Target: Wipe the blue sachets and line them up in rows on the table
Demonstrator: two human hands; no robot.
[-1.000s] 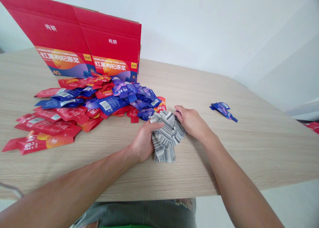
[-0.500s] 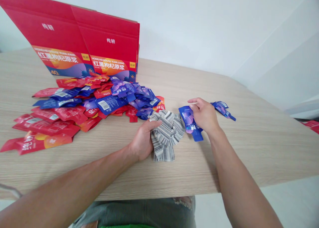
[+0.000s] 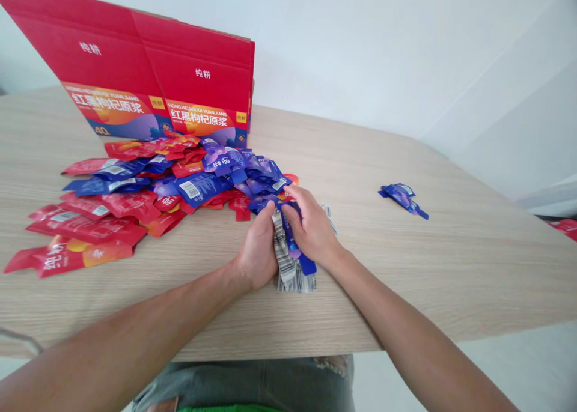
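My left hand [image 3: 259, 250] is closed on a grey-and-white striped cloth [image 3: 297, 281] near the front of the table. A blue drink pouch [image 3: 308, 264] lies against the cloth, with my right hand [image 3: 317, 229] closed on it from the right. Most of this pouch is covered by my fingers. Both hands are close together, just right of a heap of red pouches [image 3: 85, 223] and blue pouches [image 3: 198, 188]. Farther right, a few blue pouches [image 3: 403, 199] lie overlapping, apart from my hands.
Behind the heap stands a large red carton [image 3: 193, 51] with white lettering, close to the white wall [image 3: 360, 51]. Everything rests on a pale wood-grain table [image 3: 451, 268]. Something red [image 3: 565, 226] shows at the far right edge.
My right hand has moved left, bringing the blue pouch from beside the cloth onto it. My left hand stays in place with the cloth, now partly hidden.
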